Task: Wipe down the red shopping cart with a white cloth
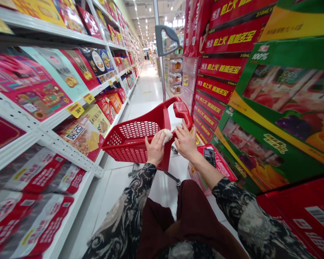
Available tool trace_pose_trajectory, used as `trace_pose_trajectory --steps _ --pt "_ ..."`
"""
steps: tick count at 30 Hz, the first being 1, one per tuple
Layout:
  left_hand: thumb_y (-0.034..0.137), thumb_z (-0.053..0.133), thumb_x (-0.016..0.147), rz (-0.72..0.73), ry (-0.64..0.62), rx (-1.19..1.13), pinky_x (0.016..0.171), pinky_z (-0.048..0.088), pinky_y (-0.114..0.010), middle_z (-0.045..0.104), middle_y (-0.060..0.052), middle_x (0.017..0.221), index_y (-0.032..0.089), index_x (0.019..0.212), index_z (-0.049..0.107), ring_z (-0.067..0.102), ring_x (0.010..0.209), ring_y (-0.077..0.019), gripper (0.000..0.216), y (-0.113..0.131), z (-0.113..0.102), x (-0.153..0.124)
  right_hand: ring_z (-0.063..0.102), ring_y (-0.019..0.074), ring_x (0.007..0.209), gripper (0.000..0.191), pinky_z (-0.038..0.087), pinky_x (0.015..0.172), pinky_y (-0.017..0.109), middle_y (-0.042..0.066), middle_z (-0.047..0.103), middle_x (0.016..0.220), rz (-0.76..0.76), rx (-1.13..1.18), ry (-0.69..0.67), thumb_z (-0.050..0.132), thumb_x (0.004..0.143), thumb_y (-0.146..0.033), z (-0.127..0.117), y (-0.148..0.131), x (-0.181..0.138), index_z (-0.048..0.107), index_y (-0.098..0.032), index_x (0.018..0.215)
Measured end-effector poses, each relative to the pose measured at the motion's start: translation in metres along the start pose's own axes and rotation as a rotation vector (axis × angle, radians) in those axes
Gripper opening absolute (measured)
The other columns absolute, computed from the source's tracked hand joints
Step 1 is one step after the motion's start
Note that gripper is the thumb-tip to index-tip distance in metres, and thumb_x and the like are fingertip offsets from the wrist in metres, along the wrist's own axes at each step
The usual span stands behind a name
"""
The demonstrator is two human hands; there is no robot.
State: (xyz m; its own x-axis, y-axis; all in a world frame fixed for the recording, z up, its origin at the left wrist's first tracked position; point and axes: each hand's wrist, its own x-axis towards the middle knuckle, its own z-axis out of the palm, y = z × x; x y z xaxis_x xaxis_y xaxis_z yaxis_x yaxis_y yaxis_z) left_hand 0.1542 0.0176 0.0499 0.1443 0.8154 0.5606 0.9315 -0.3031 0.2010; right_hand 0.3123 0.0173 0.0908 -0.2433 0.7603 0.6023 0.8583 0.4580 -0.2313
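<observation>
A red plastic shopping cart [136, 153] with perforated sides stands in front of me, turned sideways in the aisle. My left hand [154, 148] is closed on a crumpled white cloth [166, 135] at the cart's near upper rim, its thumb sticking up. Just to the right, my right hand [186, 142] has its fingers over the red rim below the cart's handle [181, 109], gripping it. The fingertips of the right hand are partly hidden against the red plastic.
Shelves of boxed snacks [83, 133] line the left side. Stacked red drink cartons [218, 84] and green juice boxes [280, 118] rise closely on the right. A phone [210, 157] lies on a red box [223, 166] beside my right forearm. A grey-handled pole [162, 43] stands behind the cart.
</observation>
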Motion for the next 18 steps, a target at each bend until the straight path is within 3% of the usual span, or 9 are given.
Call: trace_pose_trajectory --steps 3,5,13,18 --pt "0.016 0.038 0.083 -0.075 -0.009 0.009 0.112 0.003 -0.054 0.046 -0.008 0.137 0.025 0.129 0.046 0.044 0.126 -0.0191 0.048 -0.019 -0.002 -0.008 0.031 0.0279 0.132 0.039 0.003 0.107 0.060 0.012 0.050 0.133 0.005 0.006 0.000 0.042 0.085 -0.021 0.001 0.001 -0.003 0.054 -0.014 0.122" --pt "0.016 0.038 0.083 -0.081 -0.013 0.009 0.112 0.004 -0.053 0.046 -0.008 0.137 0.025 0.129 0.045 0.044 0.126 -0.0190 0.048 -0.019 -0.004 -0.006 0.031 0.0283 0.132 0.040 0.004 0.107 0.060 0.013 0.049 0.133 0.020 0.016 0.000 0.043 0.085 -0.020 0.002 -0.001 -0.004 0.054 -0.013 0.122" --pt "0.022 0.037 0.086 0.028 0.001 -0.063 0.112 0.002 -0.051 0.046 -0.006 0.138 0.025 0.128 0.047 0.043 0.126 -0.0181 0.044 0.024 -0.004 0.022 0.028 0.0260 0.134 0.044 0.002 0.109 0.057 0.011 0.047 0.136 0.030 0.037 0.002 0.040 0.086 -0.022 0.006 -0.012 0.000 0.049 -0.014 0.128" --pt "0.016 0.039 0.082 -0.084 -0.006 -0.058 0.112 0.003 -0.051 0.048 -0.007 0.136 0.024 0.127 0.047 0.044 0.125 -0.0182 0.047 -0.014 0.001 0.001 0.026 0.0260 0.134 0.044 0.002 0.108 0.058 0.012 0.047 0.136 0.040 0.064 -0.018 0.042 0.084 -0.020 0.006 -0.011 -0.004 0.049 -0.013 0.126"
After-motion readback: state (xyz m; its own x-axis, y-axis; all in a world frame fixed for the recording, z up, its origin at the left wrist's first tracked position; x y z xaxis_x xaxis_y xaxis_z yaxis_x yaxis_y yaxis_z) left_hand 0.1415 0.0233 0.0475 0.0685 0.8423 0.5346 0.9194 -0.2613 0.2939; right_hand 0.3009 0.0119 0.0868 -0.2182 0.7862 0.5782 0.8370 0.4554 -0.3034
